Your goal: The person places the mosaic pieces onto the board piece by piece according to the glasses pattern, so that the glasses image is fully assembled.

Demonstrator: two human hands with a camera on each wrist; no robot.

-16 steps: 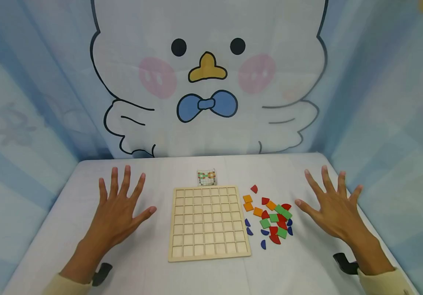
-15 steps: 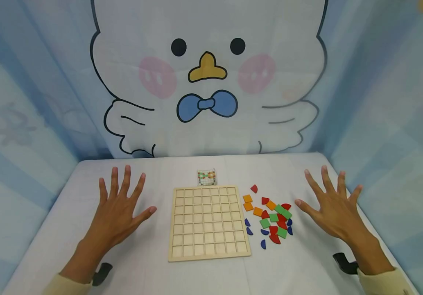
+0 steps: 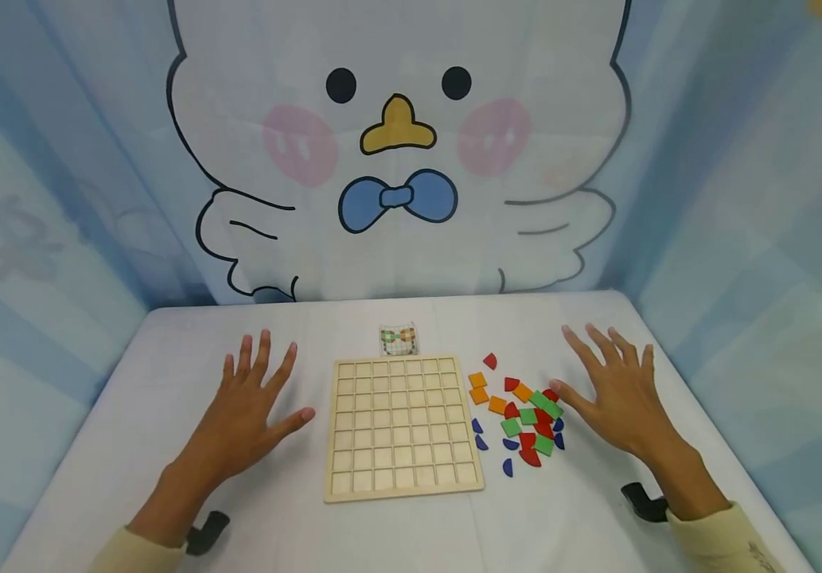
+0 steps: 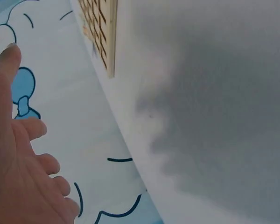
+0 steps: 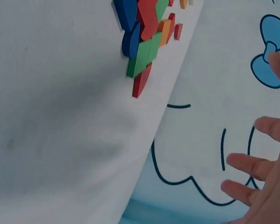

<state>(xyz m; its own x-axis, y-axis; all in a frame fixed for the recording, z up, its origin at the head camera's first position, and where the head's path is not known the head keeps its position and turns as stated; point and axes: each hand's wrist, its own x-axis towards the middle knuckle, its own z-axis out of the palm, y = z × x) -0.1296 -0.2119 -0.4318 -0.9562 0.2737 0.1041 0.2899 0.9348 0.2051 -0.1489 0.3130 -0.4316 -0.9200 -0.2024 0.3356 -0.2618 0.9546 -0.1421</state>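
Note:
My left hand (image 3: 242, 418), fingers spread, hovers over the table to the left of a wooden grid board (image 3: 403, 430) and holds nothing. The board has rows of square recesses with no pieces in them. To its right lies a loose group of small flat pieces: green squares (image 3: 543, 444), orange squares (image 3: 479, 395), red quarter-round pieces (image 3: 530, 458) and blue half-round pieces (image 3: 508, 467). Just right of these pieces is my right hand (image 3: 618, 402), its fingers spread and its thumb tip overlapping the group's edge in the head view. Nothing is between its fingers.
A small card with a coloured bow-tie pattern (image 3: 399, 340) lies behind the board. The white table (image 3: 274, 525) ends at a curtain (image 3: 396, 255) printed with a cartoon figure, and blue curtains flank both sides. Black straps sit at both wrists.
Both hands have shifted inward, the left to the right and the right to the left, closer to the board and pieces. The head view has tilted slightly. The pieces lie as before.

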